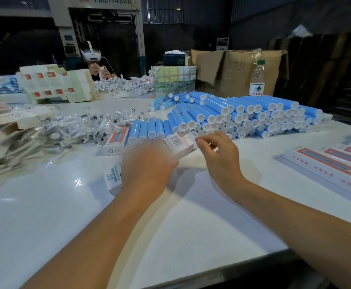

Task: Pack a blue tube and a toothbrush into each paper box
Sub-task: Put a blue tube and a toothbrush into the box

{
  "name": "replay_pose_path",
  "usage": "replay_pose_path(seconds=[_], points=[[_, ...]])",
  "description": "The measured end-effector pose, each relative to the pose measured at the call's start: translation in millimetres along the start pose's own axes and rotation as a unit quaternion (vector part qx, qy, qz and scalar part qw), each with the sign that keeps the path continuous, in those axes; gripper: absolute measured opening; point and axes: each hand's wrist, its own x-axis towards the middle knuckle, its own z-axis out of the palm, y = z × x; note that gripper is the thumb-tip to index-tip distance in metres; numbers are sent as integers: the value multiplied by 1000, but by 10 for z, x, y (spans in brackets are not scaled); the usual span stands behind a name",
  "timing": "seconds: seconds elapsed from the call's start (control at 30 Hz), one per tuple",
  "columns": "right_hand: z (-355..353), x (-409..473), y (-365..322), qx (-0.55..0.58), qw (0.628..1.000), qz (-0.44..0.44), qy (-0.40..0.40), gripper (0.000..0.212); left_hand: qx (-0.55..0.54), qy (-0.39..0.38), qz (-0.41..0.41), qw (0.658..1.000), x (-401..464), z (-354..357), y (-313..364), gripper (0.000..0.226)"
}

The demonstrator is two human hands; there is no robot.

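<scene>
Both forearms reach in over the white table (pixel 45 215); paper box (pixel 178 146) is gripped by left hand (pixel 147 163), its end flap pinched by right hand (pixel 218 155). Step judged: box end being opened or closed, contents unseen. Blue tubes (pixel 243 115) just behind, wrapped toothbrushes (pixel 76 130) left; likely needed next.

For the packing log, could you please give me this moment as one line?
left hand: grips paper box | right hand: pinches box flap | blue tubes: stacked behind | toothbrushes: piled left
</scene>
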Motion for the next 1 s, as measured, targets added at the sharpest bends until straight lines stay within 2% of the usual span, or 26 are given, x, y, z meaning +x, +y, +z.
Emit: replay_pose_path(seconds=[0.17, 0.3, 0.47, 0.53, 0.63, 0.73, 0.87, 1.0], points=[[83, -84, -37, -34, 997, -41, -48, 16, 14, 2, 4, 1000, -16, 13, 22, 61], [90, -98, -12, 5, 997, 19, -74, 16, 33, -9, 11, 999, -20, 31, 12, 61], [111, -55, 31, 29, 990, 93, -106, 49, 48, -20, 25, 998, -34, 40, 44, 60], [122, -37, 48, 11, 987, 105, -120, 53, 54, -23, 33, 998, -39, 40, 68, 62], [117, -31, 45, 20, 980, 135, -146, 42, 64, -27, 63, 996, -66, 39, 126, 64], [116, -47, 34, 4, 983, 126, -130, 21, 66, -21, 72, 995, -95, 33, 155, 64], [131, -72, 19, -60, 989, 79, -111, 33, 70, -16, 67, 995, -105, 35, 162, 63], [149, -77, -4, -104, 987, 41, -119, 36, 68, -9, 65, 995, -98, 42, 169, 61]])
